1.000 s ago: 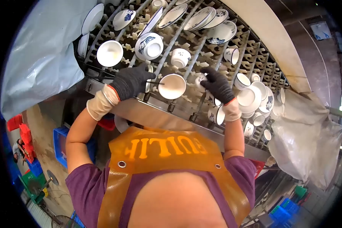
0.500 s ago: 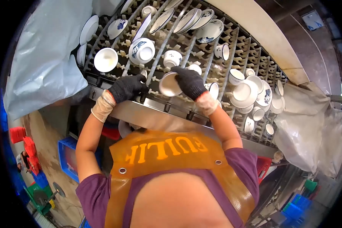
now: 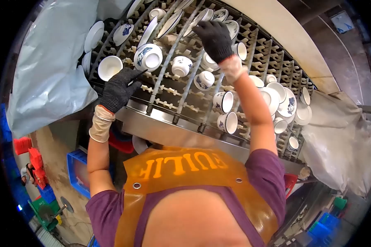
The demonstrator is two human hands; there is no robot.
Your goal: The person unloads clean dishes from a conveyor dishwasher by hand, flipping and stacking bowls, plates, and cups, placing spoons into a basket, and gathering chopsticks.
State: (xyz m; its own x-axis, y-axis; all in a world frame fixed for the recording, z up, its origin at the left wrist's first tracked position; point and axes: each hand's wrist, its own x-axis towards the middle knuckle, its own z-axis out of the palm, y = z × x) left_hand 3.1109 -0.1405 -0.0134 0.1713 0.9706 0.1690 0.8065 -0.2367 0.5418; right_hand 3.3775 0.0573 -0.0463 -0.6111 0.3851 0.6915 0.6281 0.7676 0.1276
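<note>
My left hand (image 3: 118, 91), in a dark knit glove, is beside an upturned-rim white bowl (image 3: 110, 68) at the near left of the rack. Its thumb and index finger are apart. A white bowl with blue patterning (image 3: 148, 58) lies bottom up just beyond those fingers. My right hand (image 3: 213, 40), gloved alike, reaches over tilted plates (image 3: 198, 22) at the far side, fingers stretched out at their edges. Another bowl (image 3: 209, 62) is partly hidden below it. Between my hands stand a patterned cup (image 3: 181, 66) and a second patterned cup (image 3: 204, 80).
The pegged rack (image 3: 169, 88) with metal bars has a steel front edge (image 3: 165, 125). More bowls and plates (image 3: 270, 101) crowd its right side. Plastic sheets hang at the left (image 3: 49, 70) and right (image 3: 334, 144). A blue crate (image 3: 77, 173) stands on the floor.
My right hand has let go of a white bowl and moved away from me to the plates. My left hand has shifted left, towards the white bowl.
</note>
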